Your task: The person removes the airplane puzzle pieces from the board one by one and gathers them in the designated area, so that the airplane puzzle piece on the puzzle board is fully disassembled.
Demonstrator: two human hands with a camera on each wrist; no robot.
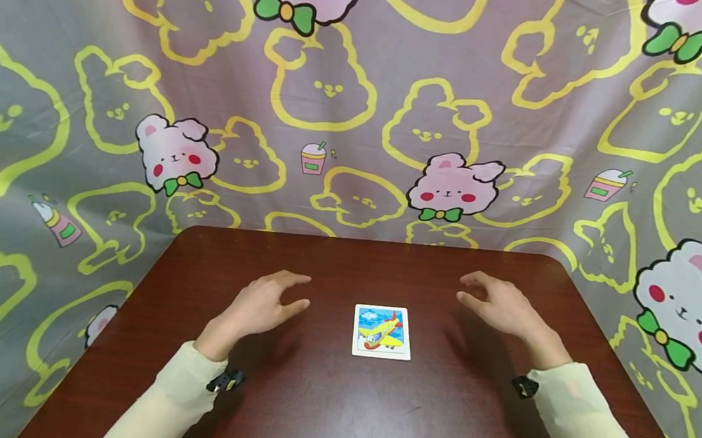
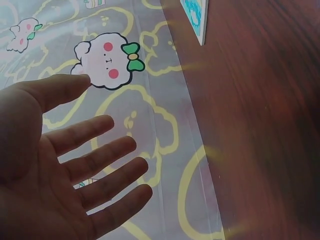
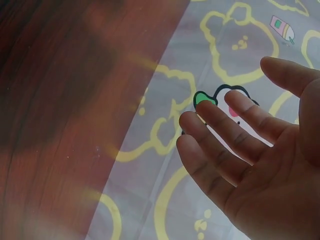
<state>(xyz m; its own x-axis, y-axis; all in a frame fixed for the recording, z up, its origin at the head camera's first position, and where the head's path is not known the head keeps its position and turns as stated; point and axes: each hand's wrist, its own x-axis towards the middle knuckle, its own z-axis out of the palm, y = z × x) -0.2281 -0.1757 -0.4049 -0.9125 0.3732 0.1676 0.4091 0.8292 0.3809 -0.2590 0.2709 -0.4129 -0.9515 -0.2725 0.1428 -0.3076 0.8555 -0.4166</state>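
Observation:
A small square picture puzzle (image 1: 382, 332) with a white border lies flat on the table, showing a yellow and red airplane on blue sky. To its left, my left hand (image 1: 262, 303) hovers over the tabletop with fingers extended and nothing in them. My right hand (image 1: 500, 305) is held off to the puzzle's right, likewise holding nothing. Spread, relaxed fingers (image 2: 107, 162) show in the left wrist view, where a corner of the puzzle (image 2: 199, 20) appears at the top. In the right wrist view the fingers (image 3: 235, 135) are loosely extended too.
The dark reddish-brown wooden table (image 1: 332, 415) has rounded far corners. Behind it and along both sides hangs a grey curtain (image 1: 362, 107) printed with yellow outlines and white bunny faces. Each wrist wears a black strap (image 1: 225, 380) beside a pale sleeve (image 1: 165, 398).

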